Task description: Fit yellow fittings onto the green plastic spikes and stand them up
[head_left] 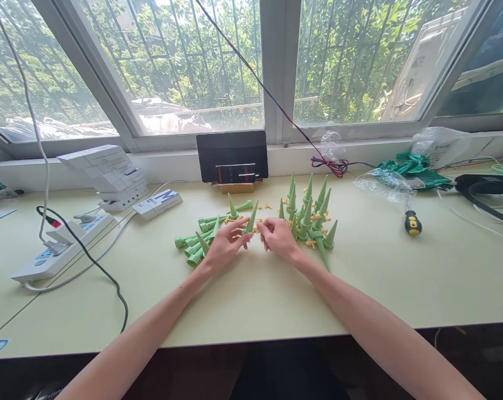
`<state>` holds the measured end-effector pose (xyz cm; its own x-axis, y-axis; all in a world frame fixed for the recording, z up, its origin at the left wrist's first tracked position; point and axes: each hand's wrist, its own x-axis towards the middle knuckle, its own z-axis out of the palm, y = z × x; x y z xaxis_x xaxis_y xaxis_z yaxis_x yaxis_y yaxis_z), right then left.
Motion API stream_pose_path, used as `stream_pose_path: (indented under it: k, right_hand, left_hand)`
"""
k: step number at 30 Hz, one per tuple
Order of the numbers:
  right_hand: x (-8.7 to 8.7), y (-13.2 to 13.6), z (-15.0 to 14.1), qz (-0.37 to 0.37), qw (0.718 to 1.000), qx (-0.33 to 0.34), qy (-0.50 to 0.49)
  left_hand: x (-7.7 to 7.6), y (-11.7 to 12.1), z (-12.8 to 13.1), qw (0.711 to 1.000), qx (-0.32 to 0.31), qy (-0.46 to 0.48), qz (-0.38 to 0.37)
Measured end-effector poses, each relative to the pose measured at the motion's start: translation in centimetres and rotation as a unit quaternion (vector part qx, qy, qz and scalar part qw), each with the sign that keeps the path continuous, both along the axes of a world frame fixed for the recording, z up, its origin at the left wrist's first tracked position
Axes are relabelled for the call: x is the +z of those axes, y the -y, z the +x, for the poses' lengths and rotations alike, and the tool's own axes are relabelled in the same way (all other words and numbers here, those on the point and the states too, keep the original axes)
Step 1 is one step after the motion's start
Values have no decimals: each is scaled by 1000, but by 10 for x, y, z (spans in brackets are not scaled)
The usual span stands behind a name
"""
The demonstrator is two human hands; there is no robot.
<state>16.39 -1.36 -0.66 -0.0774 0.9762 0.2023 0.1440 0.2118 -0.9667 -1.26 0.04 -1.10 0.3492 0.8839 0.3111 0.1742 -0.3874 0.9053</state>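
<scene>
In my left hand (227, 242) I hold a green plant watering spike (252, 218), its point tilted up and right. Close beside it, my right hand (278, 238) is closed in a pinch, with a small yellow valve (258, 220) just showing at the fingertips. Left of my left hand lies a pile of green spikes and tubes (193, 244), partly covered by that hand. Behind my right hand several green spikes with yellow valves (306, 214) stand point up, and one spike (321, 251) lies on its side. Loose yellow valves (268, 206) lie behind the hands.
A tablet (232, 147) with a phone (235, 174) before it leans at the window. White boxes (115, 178) and a power strip (63, 250) with cables stand left on the pale table (251, 311). To the right are a screwdriver (412, 222), plastic wrap (384, 182) and a black headset (484, 191).
</scene>
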Motion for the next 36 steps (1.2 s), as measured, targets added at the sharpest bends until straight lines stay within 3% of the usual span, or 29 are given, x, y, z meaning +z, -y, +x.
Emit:
stream_pose_path:
  k: [8,16,22,36]
  right_hand:
    - [-1,-5,2,-117,987,41,-105]
    - [-5,-9,5,-228,947,90,-207]
    - [-3,-8,3,-217,950,88,-205]
    - [-1,-7,6,-194,949,118,-221]
  left_hand:
    - [-3,-2,-2,1000,-4,-6,18]
    - [-5,-3,0,1000,-8,11,22]
    - [3,1,4,1000,15,-21,1]
    - [5,2,5,999,36,-15,-13]
